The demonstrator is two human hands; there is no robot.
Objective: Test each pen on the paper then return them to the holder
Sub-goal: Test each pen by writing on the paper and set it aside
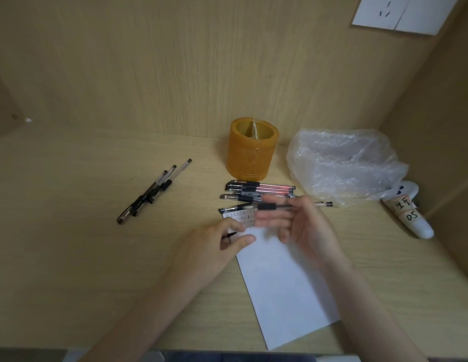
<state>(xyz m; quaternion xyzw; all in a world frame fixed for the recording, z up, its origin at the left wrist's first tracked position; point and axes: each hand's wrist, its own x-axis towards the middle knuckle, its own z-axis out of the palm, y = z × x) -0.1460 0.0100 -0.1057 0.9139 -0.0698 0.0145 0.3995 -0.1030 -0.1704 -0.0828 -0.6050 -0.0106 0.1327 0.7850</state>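
Holding a black-grip gel pen (pixel 267 206) level in the fingers of the right hand (pixel 303 228), just above the top edge of the paper (pixel 287 296). That hand is blurry, so I can't say exactly how the fingers sit. The left hand (pixel 222 244) is curled and pinching a small black bit, which I'm guessing is the cap (pixel 231 234). It hovers at the paper's top-left corner, right by the scribbles already there.

What could go wrong, as I see it:
- Nothing pins the sheet down. The left hand is busy with the cap, so a test stroke could drag the paper sideways.
- The test marks are crammed into that top corner. A fresh line there would be hard to tell from the others.
- The loose cap is tiny and could easily end up on the wrong pen.

Stuff around: the amber pen holder (pixel 250 158) stands empty against the back panel. A pile of pens (pixel 253 189) lies right in front of it, touching the paper's top edge, so any reach to the holder goes over that pile and could knock it rolling. A second bunch of pens (pixel 149 194) lies well off to the left on the desk (pixel 97 244), and I can't tell which group is tested. A bubble-wrap bag (pixel 345 163) crowds the holder's right side, and a labelled white tube (pixel 413 218) lies beyond it.
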